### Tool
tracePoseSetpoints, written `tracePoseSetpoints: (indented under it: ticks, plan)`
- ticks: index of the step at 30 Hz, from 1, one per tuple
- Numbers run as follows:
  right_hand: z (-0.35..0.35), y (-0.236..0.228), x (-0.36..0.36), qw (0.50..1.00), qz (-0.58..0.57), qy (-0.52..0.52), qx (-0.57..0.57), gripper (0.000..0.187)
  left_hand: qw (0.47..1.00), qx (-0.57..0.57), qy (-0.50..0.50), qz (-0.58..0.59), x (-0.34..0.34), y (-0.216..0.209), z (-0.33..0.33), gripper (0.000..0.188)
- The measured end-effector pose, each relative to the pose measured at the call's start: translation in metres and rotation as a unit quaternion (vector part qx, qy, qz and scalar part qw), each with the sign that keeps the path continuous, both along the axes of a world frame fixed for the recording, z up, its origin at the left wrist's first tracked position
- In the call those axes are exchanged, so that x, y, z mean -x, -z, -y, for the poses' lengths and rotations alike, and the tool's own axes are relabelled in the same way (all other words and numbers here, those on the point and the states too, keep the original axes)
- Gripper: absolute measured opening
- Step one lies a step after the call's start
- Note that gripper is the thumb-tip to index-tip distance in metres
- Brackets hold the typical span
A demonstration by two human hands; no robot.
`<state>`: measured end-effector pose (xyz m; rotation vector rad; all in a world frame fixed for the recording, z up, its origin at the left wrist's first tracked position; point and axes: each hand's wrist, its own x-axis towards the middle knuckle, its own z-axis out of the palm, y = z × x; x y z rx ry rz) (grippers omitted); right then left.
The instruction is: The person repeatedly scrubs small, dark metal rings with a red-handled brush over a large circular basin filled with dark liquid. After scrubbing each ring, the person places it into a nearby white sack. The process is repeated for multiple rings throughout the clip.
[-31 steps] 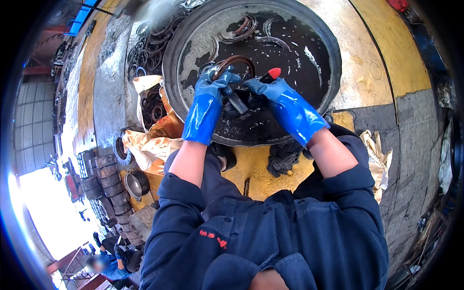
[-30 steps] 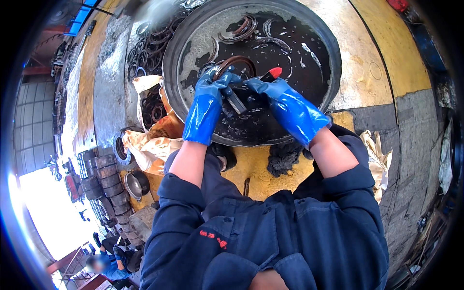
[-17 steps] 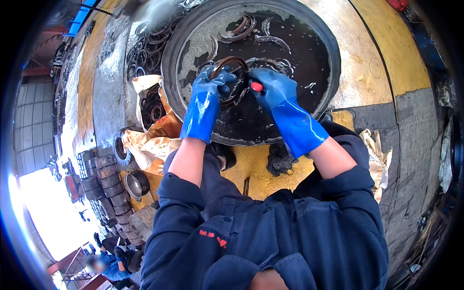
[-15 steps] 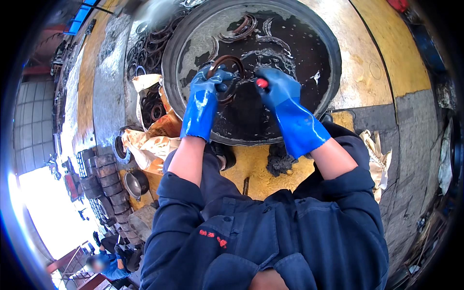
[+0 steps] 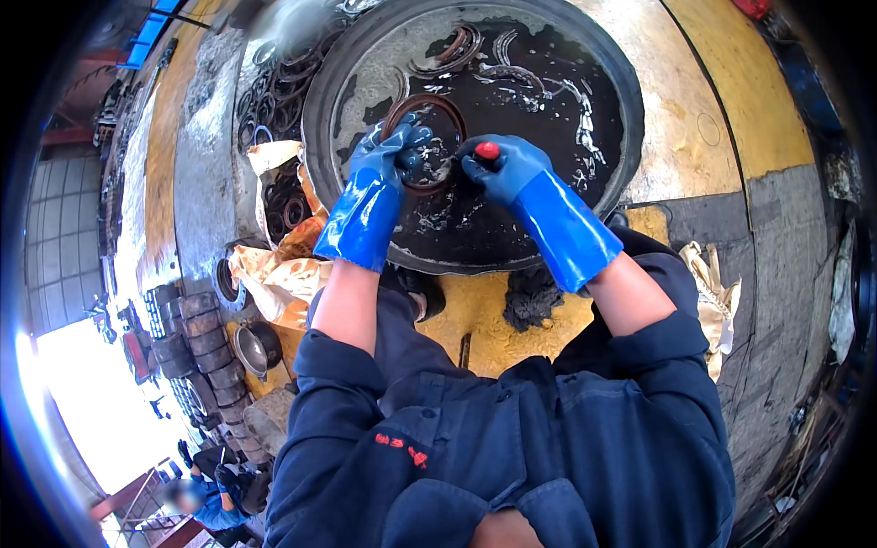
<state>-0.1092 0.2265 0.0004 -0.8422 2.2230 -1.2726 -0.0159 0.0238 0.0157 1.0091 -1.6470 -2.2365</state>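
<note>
My left hand [image 5: 384,153], in a blue rubber glove, is closed on the left side of a wet brown ring [image 5: 427,99], which is tilted above dark liquid. My gloved right hand [image 5: 513,168] is wrapped round a red-handled tool [image 5: 488,151] beside the ring's right edge. The tool's working end is dark and mostly hidden, so I cannot tell its kind. Both hands are over a wide round basin [image 5: 318,151]. Several other rings [image 5: 452,57] lie partly in the liquid at the basin's far side.
Many dark rings [image 5: 279,105] are piled left of the basin. A torn paper sack [image 5: 283,279] lies nearer me, by a metal pot [image 5: 258,349] and stacked dark cylinders [image 5: 208,338]. Another sack [image 5: 711,306] is at my right. A seated person [image 5: 215,502] is at the far lower left.
The ring has tipped to show its round face more fully. My right hand has moved slightly left, closer to it. Fresh foam streaks have appeared on the liquid at the right.
</note>
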Motion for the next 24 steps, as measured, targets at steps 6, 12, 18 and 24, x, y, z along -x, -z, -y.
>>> tracePoseSetpoints:
  ticks: [6, 12, 18, 24]
  plan:
    - [-0.010, 0.004, 0.014, 0.949, -0.293, 0.005, 0.117, 0.036, 0.996, -0.028, 0.044, 0.071, 0.001, -0.010, -0.012, 0.030]
    - [-0.023, -0.005, 0.042, 0.966, -0.016, 0.174, 0.193, 0.020, 0.971, 0.101, 0.201, 0.082, 0.001, 0.014, -0.023, 0.034]
    - [-0.026, -0.012, 0.052, 0.972, 0.187, 0.145, -0.007, 0.030, 0.665, 0.675, 0.293, -0.125, 0.009, 0.027, -0.030, 0.046]
    - [-0.018, 0.015, 0.038, 0.951, 0.299, 0.082, 0.011, 0.034, 0.932, 0.300, 0.104, 0.174, -0.008, 0.021, -0.023, 0.037]
